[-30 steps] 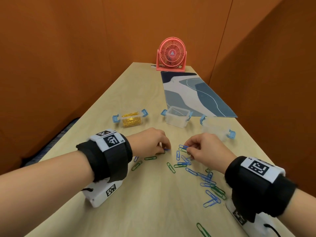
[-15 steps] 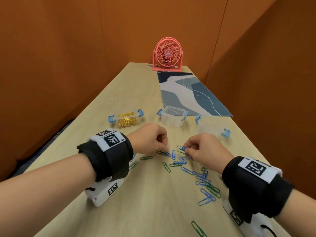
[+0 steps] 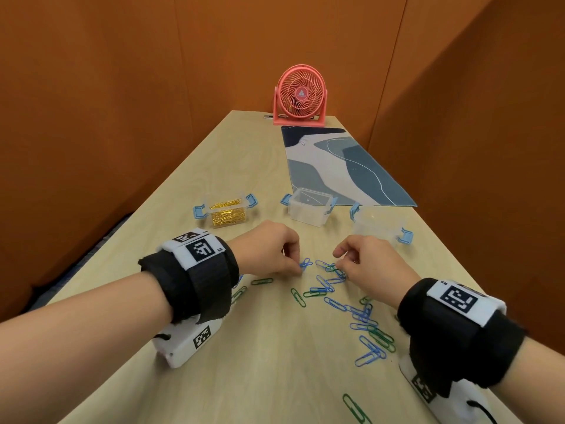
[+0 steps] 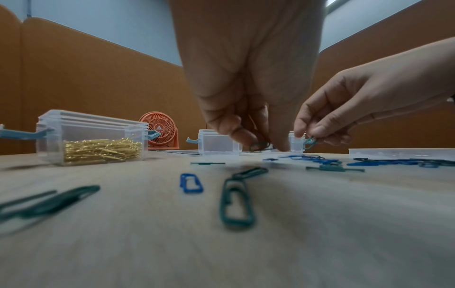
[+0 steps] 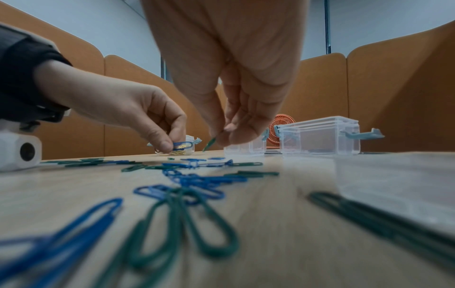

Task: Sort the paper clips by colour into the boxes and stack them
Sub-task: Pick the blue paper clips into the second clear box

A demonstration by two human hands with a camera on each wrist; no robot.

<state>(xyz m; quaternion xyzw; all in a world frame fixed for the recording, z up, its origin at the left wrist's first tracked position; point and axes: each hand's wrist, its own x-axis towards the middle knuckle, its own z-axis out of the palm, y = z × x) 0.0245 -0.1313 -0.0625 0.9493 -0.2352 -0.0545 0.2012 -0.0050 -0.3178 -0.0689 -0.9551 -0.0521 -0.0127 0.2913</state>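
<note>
Blue and green paper clips [image 3: 360, 313] lie scattered on the wooden table [image 3: 244, 362]. My left hand [image 3: 298, 267] pinches a blue clip [image 3: 305, 264] just above the table; the right wrist view shows that blue clip [image 5: 182, 145] between thumb and finger. Beside it my right hand [image 3: 339, 264] pinches a green clip [image 5: 209, 146], also seen as a green clip [image 4: 310, 141] from the left wrist. Behind the hands stand three clear boxes: one with gold clips [image 3: 226, 214], an empty middle box [image 3: 310, 206], and a right box [image 3: 379, 223].
A pink fan [image 3: 301, 96] stands at the table's far end, with a blue patterned mat [image 3: 345, 166] in front of it. Orange partition walls enclose the table on three sides. A clear flat lid [image 5: 393, 185] lies near my right wrist. A lone green clip [image 3: 356, 410] lies near the front edge.
My left hand has closed on a blue clip and raised it slightly off the table. My right hand's fingertips have shifted from a blue clip to a green one.
</note>
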